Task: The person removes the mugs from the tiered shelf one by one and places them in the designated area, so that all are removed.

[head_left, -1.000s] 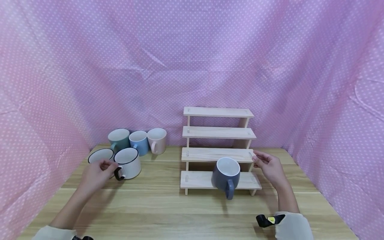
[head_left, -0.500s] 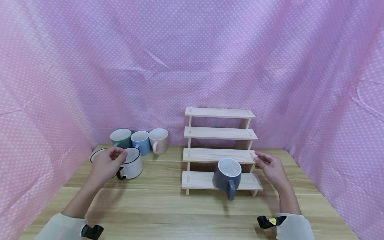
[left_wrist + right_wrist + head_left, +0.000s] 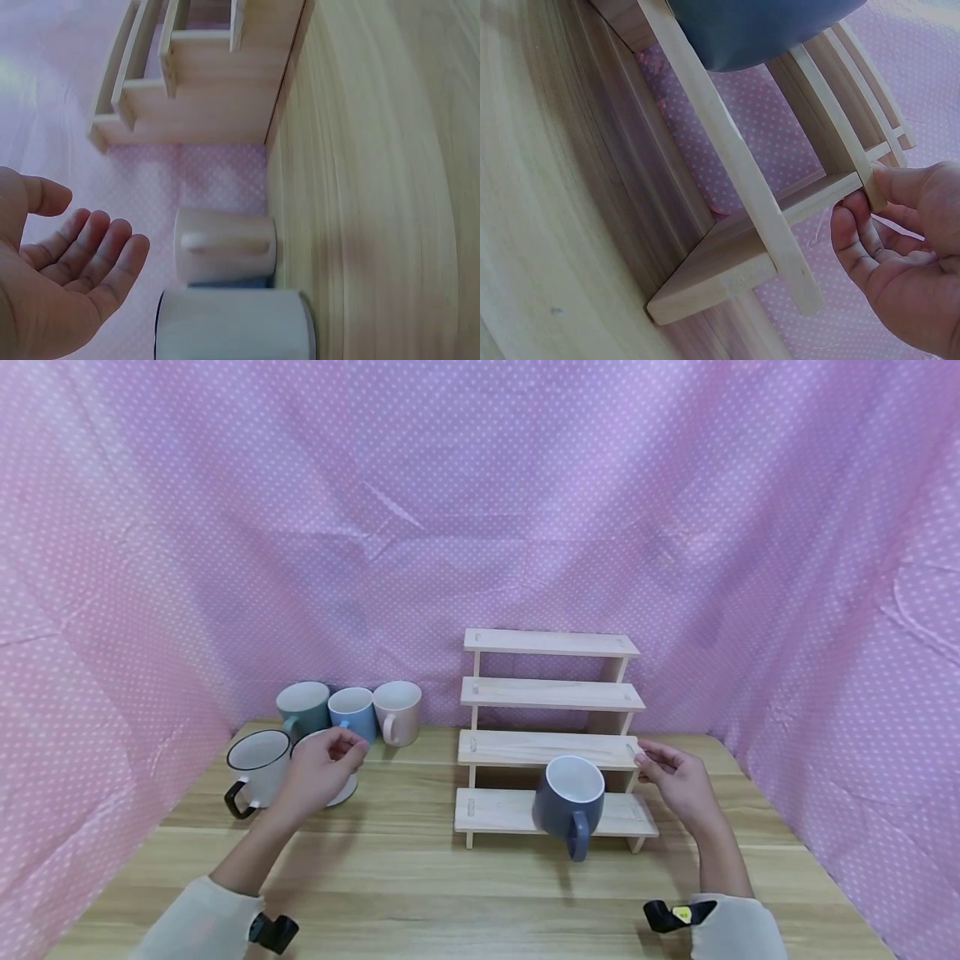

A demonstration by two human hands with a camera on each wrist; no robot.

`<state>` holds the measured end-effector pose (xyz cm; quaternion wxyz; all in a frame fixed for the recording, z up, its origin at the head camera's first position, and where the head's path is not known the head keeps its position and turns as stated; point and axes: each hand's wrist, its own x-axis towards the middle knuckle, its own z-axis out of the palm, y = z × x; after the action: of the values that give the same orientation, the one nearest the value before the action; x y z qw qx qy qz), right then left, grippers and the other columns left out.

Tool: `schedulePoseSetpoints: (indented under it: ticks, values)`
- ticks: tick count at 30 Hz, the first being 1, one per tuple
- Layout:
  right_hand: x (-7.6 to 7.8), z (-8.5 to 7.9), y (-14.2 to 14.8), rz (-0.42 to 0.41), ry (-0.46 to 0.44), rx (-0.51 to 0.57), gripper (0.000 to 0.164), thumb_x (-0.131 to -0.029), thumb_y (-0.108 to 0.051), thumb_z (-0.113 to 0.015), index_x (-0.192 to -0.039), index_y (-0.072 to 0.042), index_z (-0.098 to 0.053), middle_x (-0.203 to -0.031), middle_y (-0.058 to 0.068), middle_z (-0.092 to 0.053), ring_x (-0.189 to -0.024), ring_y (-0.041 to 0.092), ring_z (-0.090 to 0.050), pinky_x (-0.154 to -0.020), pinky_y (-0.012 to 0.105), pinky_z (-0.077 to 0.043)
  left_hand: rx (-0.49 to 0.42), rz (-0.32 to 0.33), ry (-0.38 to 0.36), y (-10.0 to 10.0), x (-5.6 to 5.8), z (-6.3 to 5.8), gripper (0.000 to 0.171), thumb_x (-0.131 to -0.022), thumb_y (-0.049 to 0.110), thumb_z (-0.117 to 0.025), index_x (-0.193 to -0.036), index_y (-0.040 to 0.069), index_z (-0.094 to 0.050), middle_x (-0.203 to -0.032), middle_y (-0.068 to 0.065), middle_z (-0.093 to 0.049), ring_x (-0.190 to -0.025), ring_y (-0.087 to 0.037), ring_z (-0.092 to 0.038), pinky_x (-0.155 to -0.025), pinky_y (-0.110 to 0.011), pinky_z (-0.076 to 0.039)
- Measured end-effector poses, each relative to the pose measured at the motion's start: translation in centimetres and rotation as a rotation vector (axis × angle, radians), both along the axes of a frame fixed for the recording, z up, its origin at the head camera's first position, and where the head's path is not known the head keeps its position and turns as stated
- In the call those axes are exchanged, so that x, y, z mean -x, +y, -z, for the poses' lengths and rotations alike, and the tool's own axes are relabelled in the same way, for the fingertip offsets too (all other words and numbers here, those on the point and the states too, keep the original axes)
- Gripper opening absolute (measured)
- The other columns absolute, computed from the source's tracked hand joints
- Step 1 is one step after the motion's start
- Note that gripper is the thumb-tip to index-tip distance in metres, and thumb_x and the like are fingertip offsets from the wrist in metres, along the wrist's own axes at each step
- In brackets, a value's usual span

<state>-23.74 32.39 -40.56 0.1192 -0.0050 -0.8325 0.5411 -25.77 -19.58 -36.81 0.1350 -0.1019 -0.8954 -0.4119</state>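
My left hand [image 3: 318, 770] hovers over the white mugs with its fingers loosely curled and nothing in them. It hides most of one white mug [image 3: 234, 326]; the other white mug [image 3: 258, 767], with black rim and handle, stands to its left. At the wooden tiered shelf [image 3: 547, 747], my right hand [image 3: 678, 781] pinches the right end of the second step from the bottom between thumb and fingers. A dark blue-grey mug [image 3: 568, 806] sits upright on the lowest step, its handle toward me.
Behind the white mugs stand a green mug [image 3: 303, 713], a light blue mug [image 3: 358, 714] and a pale pink mug [image 3: 399, 717], close together. A pink dotted curtain [image 3: 480, 527] hangs behind the wooden table [image 3: 450, 893].
My left hand has moved right, from the left white mug across the other one, uncovering the first. My right hand keeps its grip on the shelf, and the mugs stay put.
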Motion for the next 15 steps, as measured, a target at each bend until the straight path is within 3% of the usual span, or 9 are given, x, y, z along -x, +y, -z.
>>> schedulePoseSetpoints:
  ticks: [15]
  values:
    - [0.0, 0.0, 0.0, -0.003, 0.019, 0.015, 0.045, -0.105, -0.014, -0.06, -0.141, 0.012, -0.051, -0.127, 0.028, -0.062, -0.088, -0.002, -0.065, -0.079, 0.018, -0.057, -0.049, 0.129, -0.003, 4.5, 0.5, 1.9, 0.007, -0.097, 0.015, -0.069, -0.097, 0.008, -0.072, -0.088, -0.001, -0.071, -0.082, -0.015, -0.064, -0.072, -0.028, -0.054]
